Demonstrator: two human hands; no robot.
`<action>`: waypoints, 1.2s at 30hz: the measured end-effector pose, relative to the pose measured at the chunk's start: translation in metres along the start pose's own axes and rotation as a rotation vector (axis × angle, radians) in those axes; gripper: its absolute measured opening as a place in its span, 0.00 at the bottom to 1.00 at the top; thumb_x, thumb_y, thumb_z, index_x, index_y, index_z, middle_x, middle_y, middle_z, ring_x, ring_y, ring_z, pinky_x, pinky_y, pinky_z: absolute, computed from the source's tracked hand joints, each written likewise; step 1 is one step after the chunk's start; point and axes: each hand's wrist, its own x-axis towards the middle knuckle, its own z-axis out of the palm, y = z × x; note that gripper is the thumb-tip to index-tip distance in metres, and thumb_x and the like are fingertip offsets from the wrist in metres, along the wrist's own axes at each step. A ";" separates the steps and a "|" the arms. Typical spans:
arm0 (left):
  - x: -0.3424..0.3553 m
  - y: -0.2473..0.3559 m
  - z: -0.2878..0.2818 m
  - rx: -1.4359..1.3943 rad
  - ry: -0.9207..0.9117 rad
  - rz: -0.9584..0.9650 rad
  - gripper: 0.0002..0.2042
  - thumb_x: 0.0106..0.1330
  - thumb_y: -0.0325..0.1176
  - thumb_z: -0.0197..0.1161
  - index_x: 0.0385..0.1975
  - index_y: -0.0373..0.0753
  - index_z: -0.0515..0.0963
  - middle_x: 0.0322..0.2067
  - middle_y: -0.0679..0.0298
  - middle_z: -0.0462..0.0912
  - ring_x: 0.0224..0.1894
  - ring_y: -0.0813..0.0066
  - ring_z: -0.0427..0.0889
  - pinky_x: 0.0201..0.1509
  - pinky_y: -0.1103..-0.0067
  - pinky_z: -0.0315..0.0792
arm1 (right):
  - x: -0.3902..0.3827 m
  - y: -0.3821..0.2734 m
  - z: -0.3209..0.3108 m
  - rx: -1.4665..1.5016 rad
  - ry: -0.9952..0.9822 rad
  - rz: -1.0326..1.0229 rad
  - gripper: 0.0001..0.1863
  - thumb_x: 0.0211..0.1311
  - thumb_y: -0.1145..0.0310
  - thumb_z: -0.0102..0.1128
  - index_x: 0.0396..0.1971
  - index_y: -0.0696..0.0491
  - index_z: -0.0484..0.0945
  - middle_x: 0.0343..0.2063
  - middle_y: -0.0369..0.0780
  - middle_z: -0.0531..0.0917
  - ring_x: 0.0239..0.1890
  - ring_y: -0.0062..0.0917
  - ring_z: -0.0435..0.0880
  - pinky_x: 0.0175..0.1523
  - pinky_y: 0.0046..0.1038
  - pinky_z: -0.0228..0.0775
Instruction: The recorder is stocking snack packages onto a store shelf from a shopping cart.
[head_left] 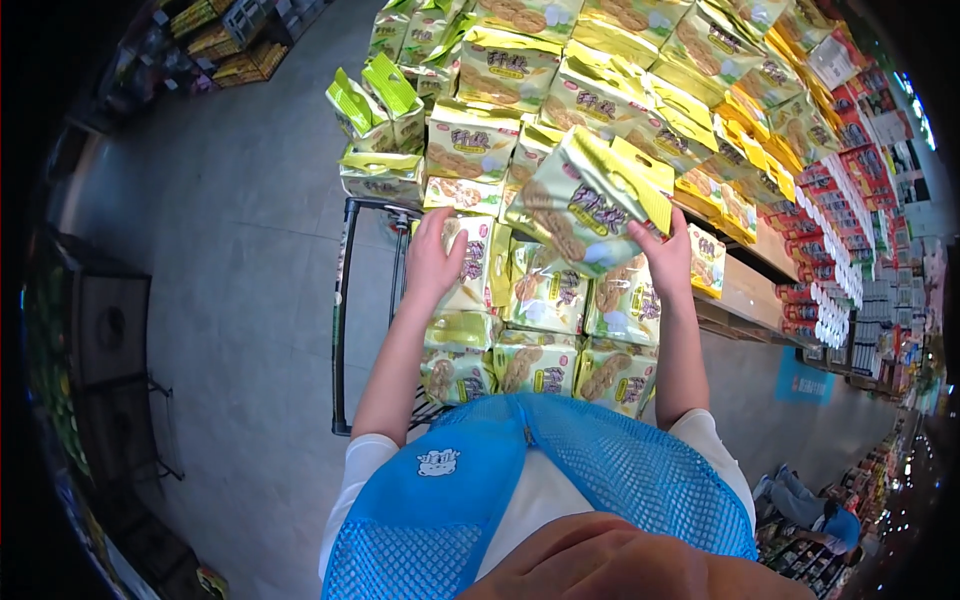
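My right hand point(665, 258) grips a tilted bag of cookies point(580, 205) by its right side, thumb in front. The bag is pale green and yellow, with round brown cookies pictured on it. My left hand point(436, 258) lies against the left edge of another such bag point(470, 262), thumb and fingers apart. That bag is among several in rows in a black-framed shopping cart point(340, 300) in front of me. Just beyond the cart, more matching bags point(470, 140) are stacked in a tall display.
Orange-yellow packs point(745, 140) and red-and-white goods point(810, 230) fill the shelves on the right. Grey floor point(240, 250) stretches along the left. Dark crates point(105, 330) stand at the far left. Another person point(825, 515) is low down at the lower right.
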 end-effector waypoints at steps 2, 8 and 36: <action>0.031 0.004 0.004 0.051 0.000 0.081 0.24 0.68 0.37 0.64 0.61 0.34 0.71 0.59 0.48 0.76 0.62 0.46 0.75 0.67 0.62 0.69 | 0.017 0.003 -0.004 0.011 0.039 -0.036 0.29 0.58 0.69 0.77 0.57 0.60 0.73 0.48 0.41 0.84 0.49 0.24 0.82 0.57 0.27 0.74; 0.110 -0.009 0.041 0.272 -0.047 0.214 0.28 0.66 0.38 0.66 0.65 0.36 0.69 0.68 0.50 0.67 0.72 0.49 0.63 0.74 0.61 0.61 | 0.045 0.003 -0.010 0.043 0.149 -0.086 0.26 0.58 0.67 0.78 0.52 0.60 0.76 0.43 0.39 0.85 0.44 0.21 0.82 0.53 0.26 0.73; 0.111 -0.026 0.052 0.575 -0.104 0.235 0.32 0.59 0.37 0.69 0.65 0.43 0.69 0.64 0.57 0.70 0.73 0.44 0.59 0.74 0.52 0.59 | 0.212 -0.018 0.149 -0.473 -0.009 -0.371 0.26 0.55 0.59 0.79 0.45 0.60 0.77 0.41 0.46 0.89 0.44 0.33 0.89 0.51 0.34 0.79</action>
